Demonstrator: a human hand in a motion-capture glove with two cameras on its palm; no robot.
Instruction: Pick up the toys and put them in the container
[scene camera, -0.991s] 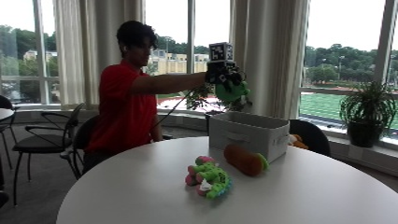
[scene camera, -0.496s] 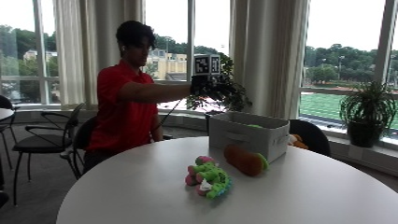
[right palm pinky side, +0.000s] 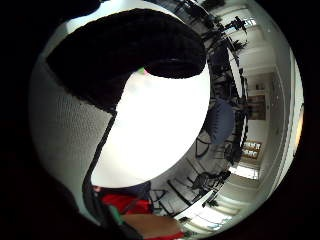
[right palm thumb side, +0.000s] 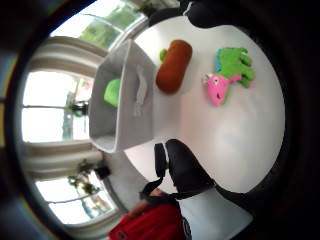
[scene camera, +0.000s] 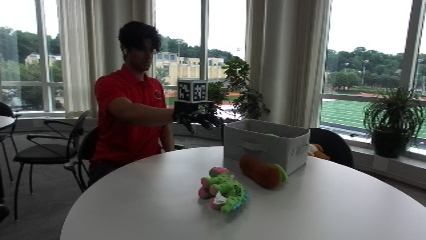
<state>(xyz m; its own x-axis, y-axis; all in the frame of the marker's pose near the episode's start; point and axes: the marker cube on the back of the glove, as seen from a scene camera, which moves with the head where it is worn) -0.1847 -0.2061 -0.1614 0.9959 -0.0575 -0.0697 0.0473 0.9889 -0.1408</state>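
The gloved right hand (scene camera: 197, 119) hangs in the air left of the grey container (scene camera: 266, 143), fingers spread loosely and holding nothing. A green toy (right palm thumb side: 113, 92) sits inside the container, while the orange carrot plush (scene camera: 262, 171) lies touching its near wall. The green-and-pink plush (scene camera: 223, 189) lies near the carrot on the white table (scene camera: 346, 210); it looks like a dinosaur, though I can't be sure.

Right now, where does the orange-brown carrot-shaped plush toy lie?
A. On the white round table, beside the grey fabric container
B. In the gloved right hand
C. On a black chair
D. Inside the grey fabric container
A: the outside view shows the orange-brown carrot-shaped plush toy lying on the white round table, right beside the grey fabric container, while the gloved right hand holds nothing.
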